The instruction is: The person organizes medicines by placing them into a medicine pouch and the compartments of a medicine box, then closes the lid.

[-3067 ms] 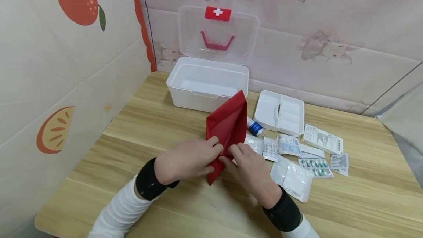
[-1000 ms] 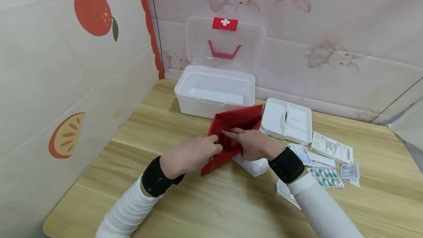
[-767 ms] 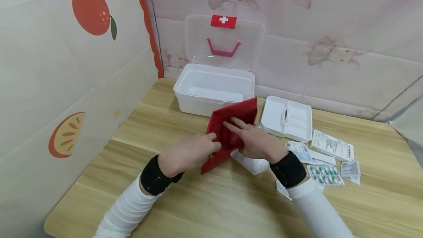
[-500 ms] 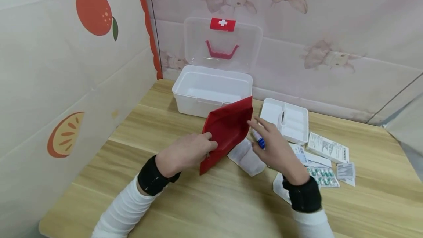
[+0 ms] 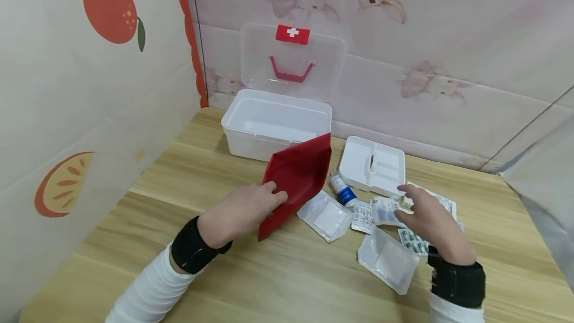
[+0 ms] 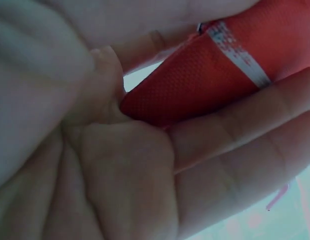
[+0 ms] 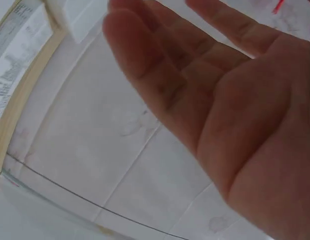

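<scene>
My left hand point(image 5: 239, 213) grips the near left edge of a red fabric pouch point(image 5: 298, 176), whose mouth gapes toward the right. In the left wrist view the pouch point(image 6: 189, 85) lies between thumb and fingers, and a pale printed stripe shows on it. My right hand point(image 5: 430, 221) hovers above the medical supplies with relaxed fingers, holding nothing. Beneath and around it are a green-and-white capsule blister pack point(image 5: 412, 242), a blue-and-white packet point(image 5: 386, 211) and a white medicine box point(image 5: 444, 203), partly hidden by the hand.
Behind the pouch stands a clear-lidded first-aid box point(image 5: 273, 151), lid raised. A white divided tray point(image 5: 356, 181) lies to its right. Nearer are a blue-labelled bottle point(image 5: 343, 191), a tablet blister pack point(image 5: 362, 217) and two clear-wrapped white pads, one left point(image 5: 326, 217) and one right point(image 5: 390, 260).
My right hand has come out of the pouch and moved right over the supplies. The left hand keeps its grip on the pouch. The bottle and wrapped pads are now uncovered.
</scene>
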`<state>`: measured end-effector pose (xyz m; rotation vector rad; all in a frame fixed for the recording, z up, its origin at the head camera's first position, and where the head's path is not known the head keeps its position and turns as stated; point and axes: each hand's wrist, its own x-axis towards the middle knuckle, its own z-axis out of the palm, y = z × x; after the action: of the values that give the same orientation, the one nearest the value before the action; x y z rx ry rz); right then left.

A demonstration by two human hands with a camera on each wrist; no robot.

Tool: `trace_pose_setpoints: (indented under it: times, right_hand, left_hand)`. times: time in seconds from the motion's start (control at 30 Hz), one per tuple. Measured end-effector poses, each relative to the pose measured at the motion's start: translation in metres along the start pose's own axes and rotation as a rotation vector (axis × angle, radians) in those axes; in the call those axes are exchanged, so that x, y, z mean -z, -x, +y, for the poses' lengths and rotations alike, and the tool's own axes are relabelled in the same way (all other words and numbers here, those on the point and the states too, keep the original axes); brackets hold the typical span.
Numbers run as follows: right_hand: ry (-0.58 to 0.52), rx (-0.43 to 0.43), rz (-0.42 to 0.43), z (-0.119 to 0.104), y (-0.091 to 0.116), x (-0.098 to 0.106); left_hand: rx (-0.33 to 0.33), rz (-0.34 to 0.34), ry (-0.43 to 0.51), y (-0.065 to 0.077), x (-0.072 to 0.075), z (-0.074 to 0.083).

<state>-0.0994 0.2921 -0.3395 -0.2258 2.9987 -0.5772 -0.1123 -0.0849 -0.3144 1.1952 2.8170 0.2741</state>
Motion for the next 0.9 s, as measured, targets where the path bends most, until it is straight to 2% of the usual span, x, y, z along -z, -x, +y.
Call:
trace_pose_setpoints:
  times: [0.3, 0.43, 0.5, 0.6, 0.77, 0.9]
  right_hand:
    - [0.01, -0.189, -0.152, 0.035, 0.003, -0.004]
    - [0.005, -0.214, -0.187, 0.05, 0.002, -0.008]
    - [0.009, -0.219, -0.169, 0.058, 0.004, -0.009]
    - [0.005, -0.272, -0.14, 0.07, 0.01, -0.005]
    - [-0.03, -0.454, -0.088, 0.088, 0.027, 0.003]
    - [-0.074, -0.604, 0.027, 0.095, 0.036, 0.002]
  left_hand:
    - [-0.007, 0.019, 0.034, 0.003, 0.0, -0.001]
    - [-0.017, 0.022, 0.026, 0.003, 0.001, -0.002]
    - [-0.015, 0.021, 0.024, 0.003, 0.0, -0.002]
    - [-0.019, 0.029, 0.021, 0.004, -0.001, -0.002]
    - [-0.031, 0.044, 0.013, 0.003, -0.003, -0.002]
    - [-0.016, 0.032, 0.01, 0.004, -0.001, -0.002]
